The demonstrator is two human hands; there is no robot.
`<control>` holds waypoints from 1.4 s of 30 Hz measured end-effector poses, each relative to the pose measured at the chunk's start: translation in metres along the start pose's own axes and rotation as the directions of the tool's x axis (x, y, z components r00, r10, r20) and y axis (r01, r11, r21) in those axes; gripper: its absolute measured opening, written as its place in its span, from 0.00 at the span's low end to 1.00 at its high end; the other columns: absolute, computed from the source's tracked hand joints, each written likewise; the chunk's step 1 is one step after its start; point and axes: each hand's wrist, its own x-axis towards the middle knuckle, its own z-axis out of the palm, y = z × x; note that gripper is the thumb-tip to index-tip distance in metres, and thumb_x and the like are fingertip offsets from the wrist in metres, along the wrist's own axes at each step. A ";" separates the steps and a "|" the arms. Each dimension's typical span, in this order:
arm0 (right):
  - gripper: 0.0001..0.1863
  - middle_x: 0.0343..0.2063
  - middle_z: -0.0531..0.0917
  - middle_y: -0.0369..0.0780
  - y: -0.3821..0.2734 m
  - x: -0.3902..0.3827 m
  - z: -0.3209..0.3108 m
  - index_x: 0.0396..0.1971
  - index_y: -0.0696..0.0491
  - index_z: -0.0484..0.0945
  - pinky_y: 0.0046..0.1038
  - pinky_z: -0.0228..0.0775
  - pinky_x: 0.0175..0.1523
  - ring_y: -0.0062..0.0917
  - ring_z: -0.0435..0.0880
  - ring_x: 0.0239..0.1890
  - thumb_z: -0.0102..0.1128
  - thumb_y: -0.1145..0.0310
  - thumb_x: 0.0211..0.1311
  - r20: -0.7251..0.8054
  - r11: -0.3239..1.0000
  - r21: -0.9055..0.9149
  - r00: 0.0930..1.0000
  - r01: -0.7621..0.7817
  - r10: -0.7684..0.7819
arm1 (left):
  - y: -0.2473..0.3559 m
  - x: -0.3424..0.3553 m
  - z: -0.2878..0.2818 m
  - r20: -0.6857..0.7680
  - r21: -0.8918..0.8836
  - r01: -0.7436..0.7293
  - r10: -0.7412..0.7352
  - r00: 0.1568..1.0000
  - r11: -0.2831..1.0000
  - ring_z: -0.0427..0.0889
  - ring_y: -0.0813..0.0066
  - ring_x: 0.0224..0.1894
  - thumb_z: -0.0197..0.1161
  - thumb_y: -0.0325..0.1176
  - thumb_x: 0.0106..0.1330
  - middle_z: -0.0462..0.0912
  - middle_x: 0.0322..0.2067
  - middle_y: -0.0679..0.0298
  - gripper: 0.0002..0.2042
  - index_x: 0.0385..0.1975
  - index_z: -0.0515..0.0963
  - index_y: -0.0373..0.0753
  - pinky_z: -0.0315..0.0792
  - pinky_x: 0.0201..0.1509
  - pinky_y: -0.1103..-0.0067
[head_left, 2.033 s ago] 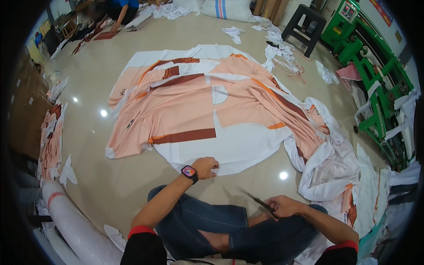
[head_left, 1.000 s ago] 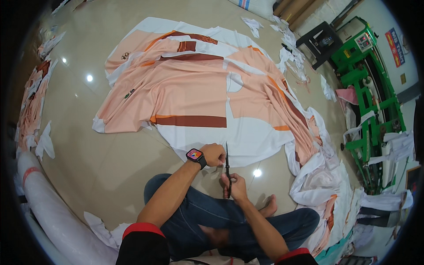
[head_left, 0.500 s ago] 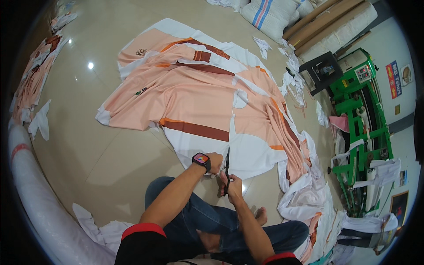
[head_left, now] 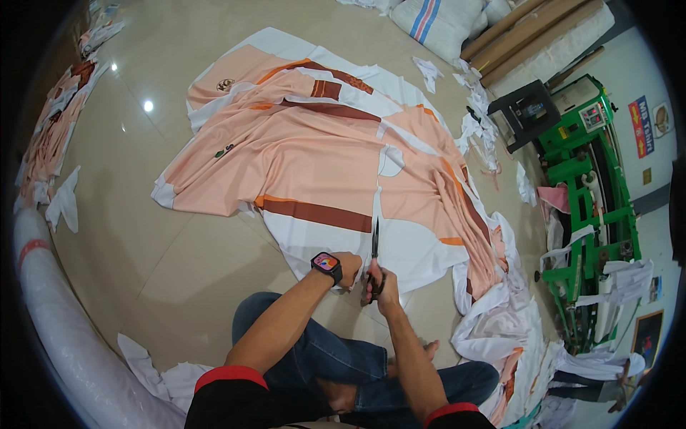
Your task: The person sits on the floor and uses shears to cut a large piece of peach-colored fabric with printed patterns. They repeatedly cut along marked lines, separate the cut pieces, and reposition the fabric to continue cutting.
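Note:
A large spread of peach and white printed fabric point(head_left: 321, 157), with brown and orange bands, lies wrinkled on the floor before me. My left hand point(head_left: 346, 269), a watch on its wrist, is closed on the near white edge of the fabric. Beside it, to the right, my right hand point(head_left: 381, 289) grips black-handled scissors point(head_left: 375, 243). Their long blades point away from me over the fabric, near a narrow white strip between the peach panels.
My crossed jeans-clad legs are below. Left: wrapped roll point(head_left: 78, 314), fabric pile point(head_left: 53, 136). Back right: sacks point(head_left: 429, 28), long rolls point(head_left: 518, 39), black stool point(head_left: 518, 114), white scraps point(head_left: 429, 71). Right: green machine point(head_left: 586, 214), more fabric point(head_left: 486, 329), what looks like a person in dark trousers point(head_left: 586, 379).
The scissors have swung in from the right and moved forward onto the fabric beside my left hand, which has shifted slightly. My view has turned toward the right.

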 end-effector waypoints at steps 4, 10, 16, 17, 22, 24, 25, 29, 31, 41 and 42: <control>0.36 0.15 0.73 0.34 -0.017 0.025 -0.005 0.35 0.56 0.75 0.25 0.66 0.17 0.21 0.73 0.12 0.68 0.32 0.58 0.063 0.995 0.097 0.998 -0.011 0.005 | -0.001 0.002 0.001 -0.022 0.030 -0.008 0.009 1.000 1.000 0.89 0.56 0.38 0.75 0.33 0.45 0.89 0.30 0.55 0.08 0.26 0.87 0.39 0.81 0.42 0.64; 0.33 0.14 0.73 0.33 -0.024 0.036 0.001 0.33 0.54 0.75 0.24 0.63 0.16 0.20 0.71 0.11 0.65 0.34 0.62 -0.015 0.989 -0.139 0.998 0.058 -0.060 | -0.001 0.004 0.001 0.082 0.000 0.029 -0.029 0.996 1.000 0.89 0.54 0.40 0.75 0.32 0.47 0.89 0.33 0.50 0.11 0.30 0.86 0.34 0.82 0.45 0.64; 0.29 0.15 0.75 0.34 -0.054 0.045 -0.007 0.31 0.56 0.74 0.24 0.67 0.16 0.19 0.73 0.12 0.77 0.46 0.57 0.117 0.982 0.185 0.993 -0.044 0.023 | -0.007 0.007 0.008 0.017 0.044 -0.029 0.029 0.999 0.999 0.89 0.62 0.34 0.77 0.35 0.48 0.89 0.27 0.59 0.06 0.24 0.89 0.43 0.81 0.39 0.67; 0.29 0.15 0.75 0.34 -0.058 0.048 -0.005 0.32 0.56 0.74 0.24 0.67 0.16 0.19 0.73 0.12 0.77 0.46 0.57 0.086 0.993 0.122 0.996 -0.007 -0.004 | -0.008 0.008 0.008 0.021 0.053 -0.027 0.026 0.999 0.998 0.89 0.62 0.34 0.77 0.35 0.48 0.89 0.27 0.60 0.06 0.25 0.89 0.43 0.81 0.39 0.67; 0.26 0.15 0.75 0.34 -0.055 0.053 -0.001 0.33 0.56 0.75 0.23 0.66 0.16 0.19 0.74 0.12 0.78 0.49 0.57 0.046 0.997 0.017 0.996 0.073 -0.074 | -0.009 0.008 0.003 0.091 -0.029 -0.051 0.054 0.994 0.998 0.89 0.61 0.33 0.75 0.33 0.50 0.89 0.26 0.59 0.05 0.25 0.89 0.41 0.80 0.41 0.68; 0.25 0.15 0.77 0.36 -0.042 0.044 -0.012 0.35 0.58 0.76 0.26 0.68 0.18 0.20 0.75 0.14 0.78 0.52 0.58 0.037 0.995 -0.085 0.998 0.045 -0.042 | -0.009 0.009 -0.004 0.000 -0.081 -0.057 0.057 0.998 0.995 0.88 0.59 0.37 0.75 0.32 0.49 0.89 0.31 0.56 0.08 0.28 0.88 0.40 0.81 0.43 0.68; 0.25 0.16 0.77 0.36 -0.035 0.039 -0.021 0.36 0.59 0.76 0.28 0.69 0.19 0.21 0.76 0.14 0.77 0.54 0.58 0.029 0.991 -0.126 0.999 0.040 -0.036 | -0.010 0.010 -0.008 -0.099 -0.122 -0.056 0.044 0.994 0.991 0.88 0.58 0.41 0.76 0.32 0.47 0.89 0.36 0.54 0.10 0.30 0.87 0.39 0.81 0.44 0.68; 0.25 0.27 0.84 0.51 0.000 0.013 -0.063 0.51 0.64 0.71 0.39 0.78 0.38 0.46 0.86 0.30 0.69 0.63 0.62 -0.114 0.550 -0.753 0.752 0.361 -0.649 | -0.008 0.008 -0.016 -0.454 0.101 0.217 -0.149 0.878 0.971 0.64 0.47 0.71 0.80 0.43 0.48 0.65 0.69 0.45 0.40 0.62 0.72 0.35 0.70 0.64 0.53; 0.30 0.37 0.85 0.57 0.006 0.011 -0.086 0.57 0.63 0.66 0.45 0.78 0.45 0.55 0.85 0.40 0.67 0.60 0.64 -0.060 0.462 -0.759 0.657 0.459 -0.751 | -0.001 0.000 -0.011 -0.519 0.246 0.420 -0.247 0.818 0.874 0.47 0.44 0.79 0.79 0.50 0.51 0.46 0.77 0.45 0.52 0.73 0.58 0.34 0.60 0.71 0.43; 0.36 0.37 0.84 0.63 0.048 -0.107 -0.178 0.57 0.66 0.64 0.51 0.76 0.48 0.60 0.84 0.42 0.60 0.47 0.69 0.193 0.385 -0.897 0.976 0.217 -0.100 | 0.088 -0.046 0.047 0.037 0.437 0.290 -0.340 0.940 0.851 0.73 0.45 0.64 0.66 0.60 0.63 0.76 0.58 0.44 0.33 0.52 0.81 0.33 0.72 0.59 0.49; 0.36 0.36 0.84 0.62 0.047 -0.115 -0.182 0.56 0.66 0.65 0.51 0.76 0.48 0.60 0.84 0.42 0.61 0.47 0.69 0.204 0.400 -0.888 0.974 0.227 -0.100 | 0.091 -0.048 0.045 0.108 0.424 0.210 -0.279 0.954 0.881 0.80 0.49 0.60 0.66 0.58 0.64 0.84 0.52 0.46 0.28 0.45 0.86 0.34 0.76 0.55 0.53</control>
